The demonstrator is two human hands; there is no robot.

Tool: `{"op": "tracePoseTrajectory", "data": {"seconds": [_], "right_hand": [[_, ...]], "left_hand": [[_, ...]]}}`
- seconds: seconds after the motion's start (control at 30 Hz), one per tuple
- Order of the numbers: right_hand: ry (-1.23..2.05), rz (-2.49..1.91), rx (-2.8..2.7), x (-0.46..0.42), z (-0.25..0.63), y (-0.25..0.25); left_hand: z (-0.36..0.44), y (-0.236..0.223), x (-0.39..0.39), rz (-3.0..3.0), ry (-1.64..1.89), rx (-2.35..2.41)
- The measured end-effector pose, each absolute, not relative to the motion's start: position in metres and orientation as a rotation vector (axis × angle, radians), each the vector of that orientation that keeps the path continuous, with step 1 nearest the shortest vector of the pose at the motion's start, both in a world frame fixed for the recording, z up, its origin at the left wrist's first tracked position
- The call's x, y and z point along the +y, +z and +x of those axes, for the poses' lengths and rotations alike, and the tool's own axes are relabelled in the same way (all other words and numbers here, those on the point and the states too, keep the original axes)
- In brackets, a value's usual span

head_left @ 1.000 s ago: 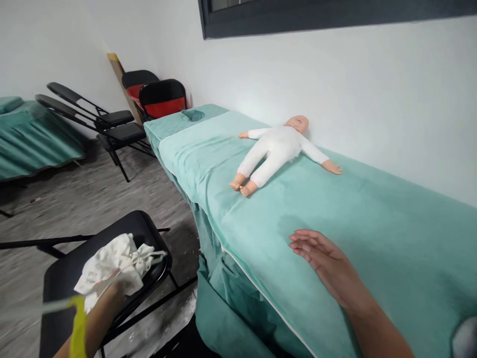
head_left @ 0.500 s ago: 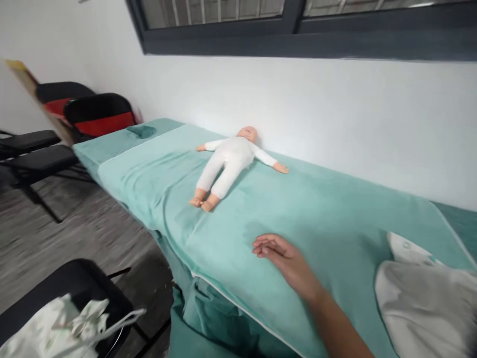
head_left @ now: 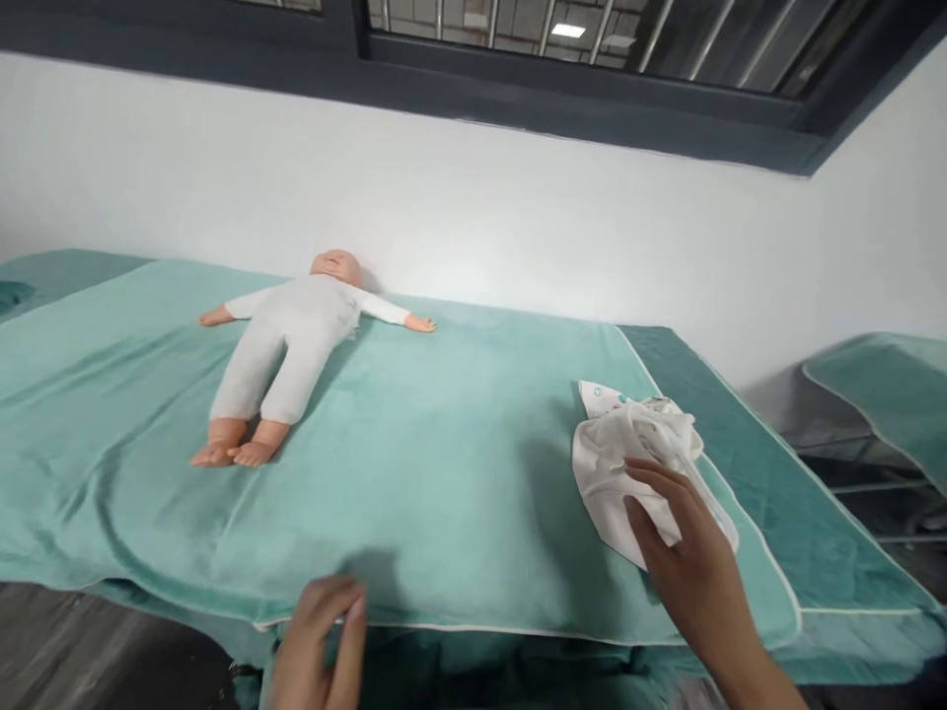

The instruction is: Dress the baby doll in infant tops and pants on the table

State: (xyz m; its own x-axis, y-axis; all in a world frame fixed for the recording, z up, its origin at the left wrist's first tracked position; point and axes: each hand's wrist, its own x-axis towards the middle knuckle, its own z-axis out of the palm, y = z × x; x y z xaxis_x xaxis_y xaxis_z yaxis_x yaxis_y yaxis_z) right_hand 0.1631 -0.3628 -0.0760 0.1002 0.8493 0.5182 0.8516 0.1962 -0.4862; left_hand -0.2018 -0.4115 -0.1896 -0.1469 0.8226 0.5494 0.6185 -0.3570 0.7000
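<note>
My right hand (head_left: 688, 562) is over a crumpled white cloth garment (head_left: 607, 463) with small green prints, at the right of the table. Its thumb and fingers are apart, and the fingertips overlap the fabric; whether they press on it I cannot tell. My left hand (head_left: 322, 641) is at the table's front edge, fingers bent and thumb held apart, with nothing visible in it. On the left half lies a baby doll (head_left: 300, 325) in white clothing, face up, arms spread, head near the wall and bare feet towards me.
A light green cover (head_left: 459, 473) with pale piping lies over the table, on top of a darker green cloth (head_left: 821, 532). A white wall and a dark window frame (head_left: 518, 108) stand behind. Another green-covered surface (head_left: 888, 385) is at the right.
The view has swung to the right, so the chairs have left the picture. My right hand has gone from the table's middle to the white garment. My left hand has come into view.
</note>
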Motion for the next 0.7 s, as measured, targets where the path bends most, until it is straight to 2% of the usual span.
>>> {"op": "tracePoseTrajectory", "data": {"seconds": [0.1, 0.2, 0.37, 0.53, 0.7], "right_hand": [[-0.005, -1.878, -1.616, -0.367, 0.182, -0.079], [-0.119, -1.983, -1.593, -0.357, 0.190, -0.091], [-0.295, -2.013, -1.529, -0.341, 0.191, -0.098], [-0.114, -2.113, -1.571, -0.336, 0.186, -0.097], [0.262, -1.887, -1.497, -0.316, 0.172, -0.087]], "left_hand": [[-0.134, -0.155, -0.350, 1.939, 1.454, 1.426], [-0.069, -0.134, -0.296, 1.874, 1.197, 1.329], [-0.026, -0.125, -0.253, 1.969, 0.930, 1.292], [-0.031, -0.128, -0.251, 1.878, 0.958, 1.291], [-0.032, -0.126, -0.254, 1.842, 0.948, 1.288]]}}
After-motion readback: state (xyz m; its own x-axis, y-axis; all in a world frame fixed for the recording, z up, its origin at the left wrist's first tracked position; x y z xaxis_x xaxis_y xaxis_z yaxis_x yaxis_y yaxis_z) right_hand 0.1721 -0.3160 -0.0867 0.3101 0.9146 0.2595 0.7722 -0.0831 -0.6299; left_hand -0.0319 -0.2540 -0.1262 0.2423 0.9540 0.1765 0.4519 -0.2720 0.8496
